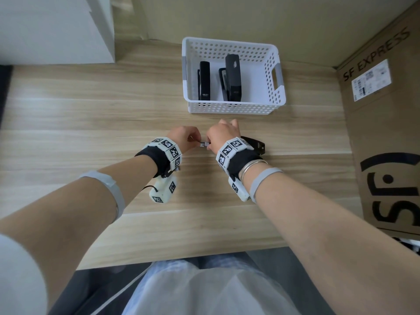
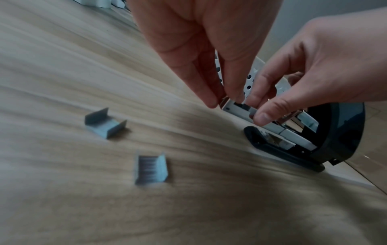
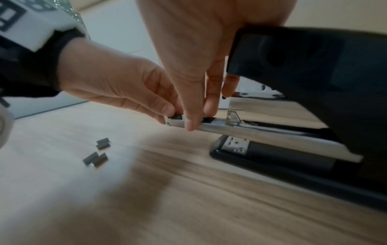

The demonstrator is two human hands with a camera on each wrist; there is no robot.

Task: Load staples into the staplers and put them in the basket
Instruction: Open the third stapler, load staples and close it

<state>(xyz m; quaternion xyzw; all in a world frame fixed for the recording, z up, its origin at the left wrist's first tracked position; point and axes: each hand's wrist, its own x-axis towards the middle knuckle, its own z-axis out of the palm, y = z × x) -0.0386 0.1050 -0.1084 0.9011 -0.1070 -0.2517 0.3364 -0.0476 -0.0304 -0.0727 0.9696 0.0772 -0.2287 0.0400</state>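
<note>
A black stapler point(image 1: 255, 144) point(image 3: 272, 157) lies on the wooden table with its lid point(image 3: 303, 66) swung up and its metal magazine point(image 2: 234, 107) point(image 3: 234, 130) bared. My right hand point(image 1: 210, 145) point(image 3: 199, 116) pinches the magazine rail between thumb and fingers. My left hand point(image 1: 193, 139) point(image 2: 222, 99) pinches the rail's front end; I cannot tell whether a staple strip lies under its fingertips. Two loose staple strips point(image 2: 104, 126) point(image 2: 151, 169) lie on the table to the left. The white basket point(image 1: 231, 108) behind holds two black staplers point(image 1: 204, 80) point(image 1: 233, 78).
A large cardboard box point(image 1: 386, 133) stands along the table's right side. A white cabinet point(image 1: 56, 30) sits at the back left. The table's front edge point(image 1: 181, 258) runs just above my lap.
</note>
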